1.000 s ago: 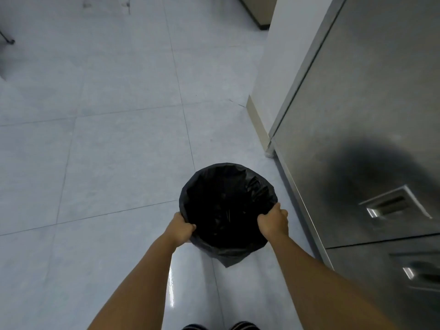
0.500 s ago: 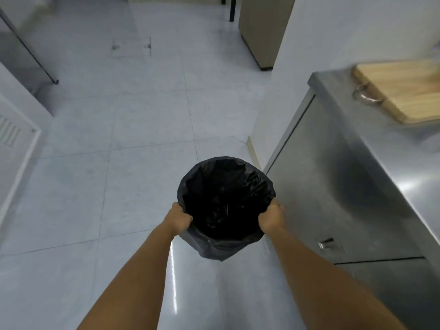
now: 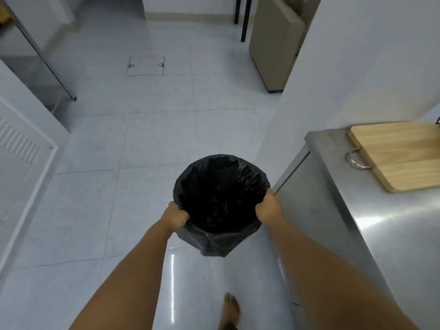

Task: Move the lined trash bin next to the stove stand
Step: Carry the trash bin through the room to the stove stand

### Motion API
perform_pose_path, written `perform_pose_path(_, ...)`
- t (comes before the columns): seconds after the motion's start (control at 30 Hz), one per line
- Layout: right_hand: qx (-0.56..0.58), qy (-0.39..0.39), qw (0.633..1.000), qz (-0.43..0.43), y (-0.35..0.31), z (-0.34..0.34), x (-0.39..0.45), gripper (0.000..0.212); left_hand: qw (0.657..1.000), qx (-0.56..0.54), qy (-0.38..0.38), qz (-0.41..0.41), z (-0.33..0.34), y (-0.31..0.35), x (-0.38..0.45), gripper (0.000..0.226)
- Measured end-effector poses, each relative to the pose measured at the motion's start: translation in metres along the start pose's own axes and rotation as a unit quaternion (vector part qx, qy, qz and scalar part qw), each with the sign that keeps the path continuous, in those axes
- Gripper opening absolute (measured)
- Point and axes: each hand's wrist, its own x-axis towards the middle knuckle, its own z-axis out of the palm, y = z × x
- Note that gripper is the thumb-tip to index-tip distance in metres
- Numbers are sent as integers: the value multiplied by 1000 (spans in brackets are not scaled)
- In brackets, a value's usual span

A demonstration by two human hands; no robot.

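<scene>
The trash bin [image 3: 221, 201], round and lined with a black plastic bag, hangs in the air above the tiled floor, in front of me at the middle of the view. My left hand [image 3: 176, 216] grips its left rim and my right hand [image 3: 267, 207] grips its right rim, both over the bag. The bag hides the bin's wall. A stainless steel stand [image 3: 333, 210] with a flat top rises just to the right of the bin, close to my right hand.
A wooden cutting board [image 3: 400, 153] with a metal handle lies on the steel top. A white wall corner [image 3: 297, 110] juts out beyond the stand. A beige cabinet [image 3: 271, 44] stands far right, a white louvred door [image 3: 21, 163] at left. My bare foot [image 3: 231, 310] is below.
The bin has risen from near the floor and is carried forward in both hands. My view has lifted, bringing the steel top, the cutting board and more floor into sight.
</scene>
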Motion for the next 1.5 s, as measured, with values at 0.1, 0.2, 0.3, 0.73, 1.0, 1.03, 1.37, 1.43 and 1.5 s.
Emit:
perform_pose_path(0.1,-17,-4,1000,-11,-23,-25,23,69,1000,-10,3,-9,0,32,10,51)
perform_pose_path(0.2,-31,-9,999,-31,-50,-49,54,63,1000,-22,7,-18,-5,63,26,48)
perform_pose_path(0.3,-38,-13,998,-41,-77,-68,84,59,999,-30,8,-13,-14,97,47,51)
perform_pose_path(0.73,-51,-9,998,-47,-225,-103,268,61,999,-36,-3,29,-85,243,232,29)
perform_pose_path(1.0,-27,4,998,-50,-347,-124,382,57,999,-35,-4,27,-158,347,348,46)
perform_pose_path(1.03,-25,7,998,-54,-361,-126,398,57,999,-36,-4,31,-166,358,361,40)
perform_pose_path(1.37,-32,-6,997,-69,-495,-159,561,54,999,-45,27,12,-225,487,506,44)
perform_pose_path(1.43,-26,-13,998,-64,-521,-169,588,54,998,-49,30,0,-238,515,527,47)
perform_pose_path(1.5,-24,-18,998,-63,-548,-180,618,55,998,-59,27,-3,-251,544,554,51)
